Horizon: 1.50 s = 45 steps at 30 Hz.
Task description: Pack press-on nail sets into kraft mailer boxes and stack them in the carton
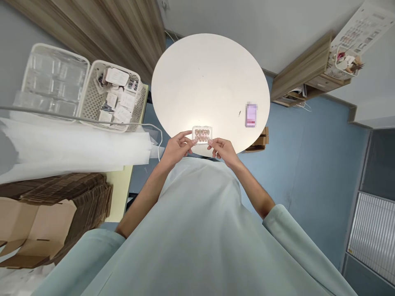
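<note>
A small clear plastic case of press-on nails [202, 135] is at the near edge of the round white table [203, 78]. Inside it, pinkish-brown nails lie in two rows. My left hand [177, 149] pinches the case's lower left corner with the thumb, its index finger along the left side. At the lower right corner, my right hand [224, 150] grips it between thumb and fingers. Whether the case rests on the tabletop or is lifted slightly, I cannot tell.
A pixelated phone-like object [251, 114] lies on the table's right. To the left are a basket of packets [88, 102], a basket of clear trays [57, 80], white wrapping rolls [92, 144] and stacked flat cardboard boxes [89, 193]. A wooden cabinet [304, 68] stands at right.
</note>
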### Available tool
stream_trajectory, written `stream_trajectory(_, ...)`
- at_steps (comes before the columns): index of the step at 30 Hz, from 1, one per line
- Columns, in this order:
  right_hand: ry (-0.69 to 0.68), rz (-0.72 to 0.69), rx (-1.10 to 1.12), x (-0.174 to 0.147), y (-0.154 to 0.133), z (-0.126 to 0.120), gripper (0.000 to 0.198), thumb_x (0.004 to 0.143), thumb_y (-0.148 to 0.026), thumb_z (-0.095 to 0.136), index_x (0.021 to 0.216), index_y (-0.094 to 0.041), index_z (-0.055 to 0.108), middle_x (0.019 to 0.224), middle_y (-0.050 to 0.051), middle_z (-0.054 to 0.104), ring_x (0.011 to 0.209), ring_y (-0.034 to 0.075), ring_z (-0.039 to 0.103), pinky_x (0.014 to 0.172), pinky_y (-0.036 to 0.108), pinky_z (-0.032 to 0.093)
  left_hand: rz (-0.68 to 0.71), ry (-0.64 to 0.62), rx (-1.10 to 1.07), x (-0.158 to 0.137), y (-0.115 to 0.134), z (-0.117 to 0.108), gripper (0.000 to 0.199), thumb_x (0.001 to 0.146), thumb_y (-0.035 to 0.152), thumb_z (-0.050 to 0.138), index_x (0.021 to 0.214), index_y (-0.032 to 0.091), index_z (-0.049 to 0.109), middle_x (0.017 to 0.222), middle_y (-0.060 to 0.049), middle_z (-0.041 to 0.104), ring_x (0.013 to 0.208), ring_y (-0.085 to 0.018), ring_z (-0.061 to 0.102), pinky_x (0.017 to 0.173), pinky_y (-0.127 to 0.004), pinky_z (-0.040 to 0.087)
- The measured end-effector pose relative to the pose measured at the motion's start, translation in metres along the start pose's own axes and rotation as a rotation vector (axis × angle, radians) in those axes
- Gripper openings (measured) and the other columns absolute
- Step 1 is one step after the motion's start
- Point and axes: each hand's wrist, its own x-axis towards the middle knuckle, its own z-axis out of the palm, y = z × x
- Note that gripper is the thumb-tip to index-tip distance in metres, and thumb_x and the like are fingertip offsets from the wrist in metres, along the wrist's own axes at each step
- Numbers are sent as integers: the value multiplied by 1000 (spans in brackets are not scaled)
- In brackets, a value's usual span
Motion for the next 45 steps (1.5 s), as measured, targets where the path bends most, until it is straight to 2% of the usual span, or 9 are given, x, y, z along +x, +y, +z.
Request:
stream_trajectory(9, -35, 65, -50, 59, 21, 54, 55, 85, -73, 87, 85, -20, 72, 97, 7, 82, 57, 8, 61, 48, 23, 39, -57, 85, -28, 29, -44, -54, 73, 83, 61, 90, 139, 19, 72, 89, -7, 79, 65, -19, 67, 57, -31, 51)
stream_trajectory(17, 30, 199, -113, 117, 62, 85, 36, 104, -45, 77, 81, -17, 71, 104, 10, 85, 59, 6, 60, 55, 22, 43, -176, 113, 22, 81, -97, -78, 68, 82, 56, 93, 134, 17, 74, 75, -4, 74, 61, -20, 67, 61, -33, 57)
stream_trajectory(20, 58, 263, -108, 133, 77, 91, 29, 107, -33, 72, 83, -16, 72, 107, 11, 86, 59, 7, 61, 57, 22, 44, -242, 121, 85, 98, -114, -77, 62, 84, 48, 94, 134, 15, 73, 84, -7, 77, 64, -21, 71, 67, -35, 59)
stream_trajectory(23, 87, 325, -91, 145, 89, 96, 23, 108, -23, 69, 87, -14, 73, 110, 13, 87, 59, 6, 61, 58, 21, 44, -318, 139, 171, 110, -127, -71, 47, 90, 37, 89, 129, 15, 74, 100, -11, 82, 70, -22, 75, 73, -36, 61)
stream_trajectory(28, 162, 424, -56, 159, 103, 103, 16, 107, -17, 69, 93, -13, 73, 109, 14, 87, 61, 7, 63, 57, 20, 43, -400, 147, 198, 120, -139, -62, 37, 96, 23, 80, 131, 13, 73, 124, -17, 82, 79, -21, 79, 76, -33, 61)
stream_trajectory(34, 201, 421, -140, 156, 102, 98, 19, 103, -18, 74, 85, -13, 72, 102, 13, 87, 60, 8, 69, 55, 21, 42, -377, 140, 152, 114, -143, -59, 44, 93, 20, 81, 136, 15, 72, 136, -17, 79, 80, -21, 80, 78, -34, 61)
stream_trajectory(37, 182, 388, -241, 148, 91, 92, 14, 102, -22, 75, 90, -14, 74, 103, 11, 87, 59, 7, 68, 53, 20, 42, -345, 184, 147, 100, -142, -61, 42, 95, 20, 78, 136, 16, 71, 142, -17, 76, 85, -23, 79, 84, -37, 61)
stream_trajectory(41, 84, 292, -376, 140, 70, 92, 14, 101, -28, 74, 102, -15, 77, 111, 10, 86, 59, 6, 67, 53, 20, 43, -222, 399, 153, 69, -139, -71, 33, 99, 19, 70, 132, 17, 72, 146, -17, 72, 104, -28, 77, 107, -42, 54)
stream_trajectory(45, -59, 152, -599, 150, 51, 116, 21, 101, -36, 74, 110, -16, 76, 116, 9, 83, 61, 8, 69, 53, 20, 46, -139, 667, 50, 34, -145, -97, 36, 101, 21, 64, 137, 19, 69, 153, -17, 62, 112, -30, 74, 111, -46, 54)
